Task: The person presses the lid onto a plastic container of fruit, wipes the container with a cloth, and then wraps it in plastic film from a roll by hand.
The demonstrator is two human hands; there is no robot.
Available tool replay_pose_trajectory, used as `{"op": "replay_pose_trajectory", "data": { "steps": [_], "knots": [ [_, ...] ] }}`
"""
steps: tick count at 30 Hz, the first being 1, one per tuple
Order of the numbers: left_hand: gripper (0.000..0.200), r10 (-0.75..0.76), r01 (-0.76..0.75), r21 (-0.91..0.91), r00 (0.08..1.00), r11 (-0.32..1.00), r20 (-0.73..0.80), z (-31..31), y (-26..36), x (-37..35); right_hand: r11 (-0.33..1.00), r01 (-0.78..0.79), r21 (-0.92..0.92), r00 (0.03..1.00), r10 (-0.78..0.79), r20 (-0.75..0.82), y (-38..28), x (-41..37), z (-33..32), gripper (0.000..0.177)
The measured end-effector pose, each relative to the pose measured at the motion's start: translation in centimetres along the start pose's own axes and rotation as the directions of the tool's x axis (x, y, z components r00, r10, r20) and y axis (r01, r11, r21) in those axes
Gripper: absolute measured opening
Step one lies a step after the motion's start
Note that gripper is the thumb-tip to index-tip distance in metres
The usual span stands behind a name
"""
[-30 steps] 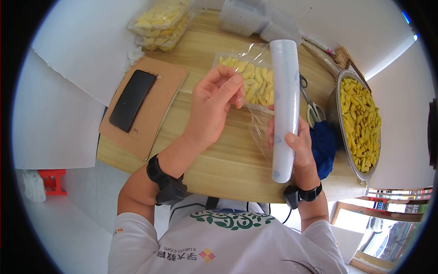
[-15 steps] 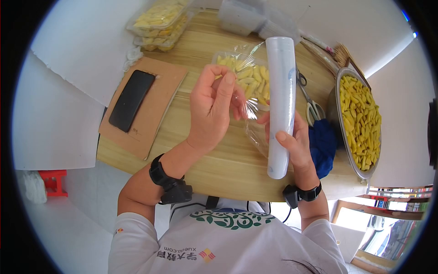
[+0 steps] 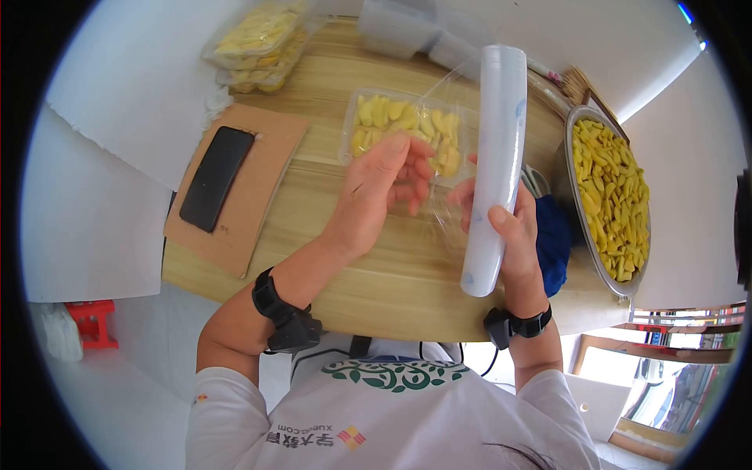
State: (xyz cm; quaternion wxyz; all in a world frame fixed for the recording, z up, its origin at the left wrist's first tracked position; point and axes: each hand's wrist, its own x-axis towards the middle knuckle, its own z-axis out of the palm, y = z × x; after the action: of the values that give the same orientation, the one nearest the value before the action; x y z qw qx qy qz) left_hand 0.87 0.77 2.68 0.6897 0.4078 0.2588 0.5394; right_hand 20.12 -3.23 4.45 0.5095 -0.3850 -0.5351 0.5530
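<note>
right hand (image 3: 513, 235) being clamped round the film roll (image 3: 495, 149) | left hand (image 3: 384, 188) being closed on the loose film (image 3: 442, 207) | film being stretched taut over the tray (image 3: 348, 125)

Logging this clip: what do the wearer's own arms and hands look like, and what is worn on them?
The left hand and right hand are bare, with no gloves. Each wrist carries a black strap with a small boxy black unit: left wristband, right wristband. A thin black cable hangs below the right one. The forearms are uncovered, and the white short sleeves belong to a shirt with a green leaf print.
</note>
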Motion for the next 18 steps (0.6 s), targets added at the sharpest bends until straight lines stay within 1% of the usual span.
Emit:
{"op": "replay_pose_trajectory", "data": {
  "steps": [2, 3, 5, 9, 11, 13, 15, 17, 18],
  "knots": [
    [0.036, -0.041, 0.041, 0.002, 0.989, 0.999, 0.141, -0.1, -0.3, -0.3, 1.0, 0.016, -0.006, 1.0, -0.016, -0.016, 0.1, 0.0, -0.2, 0.066],
    [0.036, -0.043, 0.043, 0.003, 0.989, 0.999, 0.142, -0.1, -0.5, -0.4, 0.999, 0.03, -0.009, 0.999, -0.03, -0.017, 0.2, 0.1, -0.3, 0.065],
    [0.028, -0.051, 0.028, 0.145, 0.987, 0.989, 0.154, -0.1, -0.7, -0.5, 0.999, 0.045, -0.012, 0.999, -0.045, -0.019, 0.3, 0.1, -0.3, 0.065],
    [0.022, -0.018, 0.003, 0.139, 0.994, 0.99, 0.107, -0.3, -0.6, -0.6, 0.998, 0.059, -0.026, 0.997, -0.06, -0.048, 0.3, 0.2, -0.3, 0.066],
    [0.022, 0.042, -0.049, 0.205, 0.998, 0.977, 0.037, -0.6, -0.5, -0.6, 0.998, 0.059, -0.018, 0.996, -0.06, -0.065, 0.0, 0.2, -0.3, 0.067],
    [0.022, 0.058, -0.063, 0.185, 0.998, 0.981, 0.031, -1.1, -0.5, -0.1, 0.997, 0.075, 0.013, 0.986, -0.072, -0.152, -0.5, 0.3, -0.3, 0.071],
    [0.023, 0.074, -0.078, 0.162, 0.997, 0.984, 0.028, -1.2, -0.6, 0.1, 0.997, 0.081, 0.001, 0.984, -0.08, -0.157, -0.6, 0.4, -0.5, 0.073],
    [0.022, 0.047, -0.054, 0.137, 0.997, 0.989, 0.053, -1.1, -0.7, 0.1, 0.996, 0.087, -0.01, 0.983, -0.088, -0.162, -0.7, 0.4, -0.5, 0.074],
    [0.022, 0.047, -0.053, 0.137, 0.997, 0.989, 0.053, -0.8, -0.7, 0.0, 0.998, 0.067, -0.004, 0.988, -0.067, -0.14, -0.7, 0.3, -0.5, 0.075]
  ]
}}
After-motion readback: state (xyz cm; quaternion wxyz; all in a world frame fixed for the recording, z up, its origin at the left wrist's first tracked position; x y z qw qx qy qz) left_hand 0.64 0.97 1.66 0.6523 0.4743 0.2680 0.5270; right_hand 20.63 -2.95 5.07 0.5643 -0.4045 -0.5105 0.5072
